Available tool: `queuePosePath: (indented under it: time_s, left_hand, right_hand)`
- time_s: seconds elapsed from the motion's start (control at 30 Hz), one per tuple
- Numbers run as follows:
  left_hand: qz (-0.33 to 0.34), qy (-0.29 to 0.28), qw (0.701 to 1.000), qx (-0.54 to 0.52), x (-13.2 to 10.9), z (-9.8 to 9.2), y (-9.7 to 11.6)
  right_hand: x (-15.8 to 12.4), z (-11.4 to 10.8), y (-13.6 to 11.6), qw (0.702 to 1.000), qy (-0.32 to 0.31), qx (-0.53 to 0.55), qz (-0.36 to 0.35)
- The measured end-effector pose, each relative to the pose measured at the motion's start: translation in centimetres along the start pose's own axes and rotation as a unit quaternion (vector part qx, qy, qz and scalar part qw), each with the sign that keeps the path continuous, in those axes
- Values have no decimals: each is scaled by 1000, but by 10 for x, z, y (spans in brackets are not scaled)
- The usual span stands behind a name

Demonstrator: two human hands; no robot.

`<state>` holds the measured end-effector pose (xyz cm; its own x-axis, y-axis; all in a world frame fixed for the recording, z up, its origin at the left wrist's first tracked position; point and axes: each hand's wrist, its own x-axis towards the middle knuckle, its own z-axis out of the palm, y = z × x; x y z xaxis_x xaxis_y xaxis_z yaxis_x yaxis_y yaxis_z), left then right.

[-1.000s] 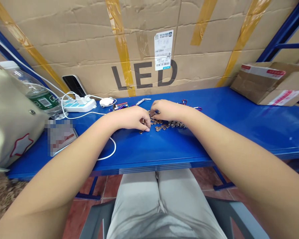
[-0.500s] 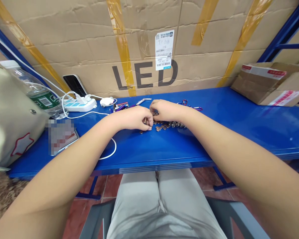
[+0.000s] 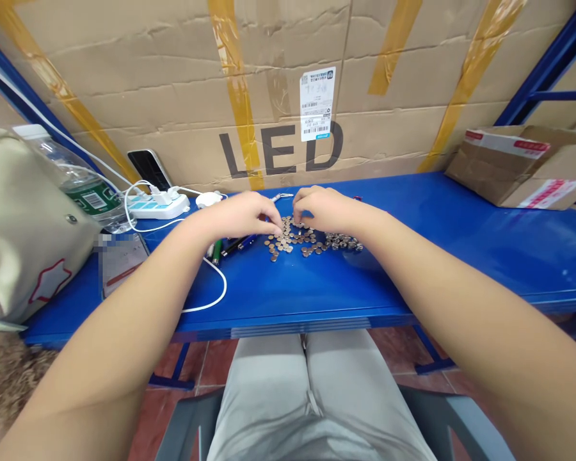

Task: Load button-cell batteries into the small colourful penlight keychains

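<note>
A heap of small round metal button cells lies on the blue shelf board in front of me. My left hand hovers over the heap's left end with its fingers curled down in a pinch on something I cannot make out. Over the heap's far side, my right hand is pinched in the same way, fingertips close to the left hand's. Several small pen-like lights lie just under my left wrist.
A white power strip with cables, a phone, a water bottle and a beige bag sit at the left. A large "LED" cardboard box forms the back wall; a smaller carton is at the right.
Both hands have lifted slightly and moved toward the back of the heap, uncovering more of the button cells and the pen-like lights. The camera has tilted a little.
</note>
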<state>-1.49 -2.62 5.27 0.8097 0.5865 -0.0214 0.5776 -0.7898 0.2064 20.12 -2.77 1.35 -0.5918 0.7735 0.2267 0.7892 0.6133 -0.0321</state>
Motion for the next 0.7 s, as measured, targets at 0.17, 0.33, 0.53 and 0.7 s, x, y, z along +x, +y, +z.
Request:
queuePosePath:
  time_s: [0.17,0.33,0.53,0.7]
  left_hand:
    - [-163,24,983,87,-11,-11,-26]
    - [-213,-60,971,93,-8,-3,-22]
    - [-209,-66,970,108,-5,2,-9]
    - [-152,53,987,6,-21,-3,-9]
  right_hand:
    - [-2,-2,11,998,27,44,20]
    - [-3,0,11,998,-2,69,15]
    - [-5,0,2,995,5,99,17]
    - [-8,-6,1,991,-3,132,-1]
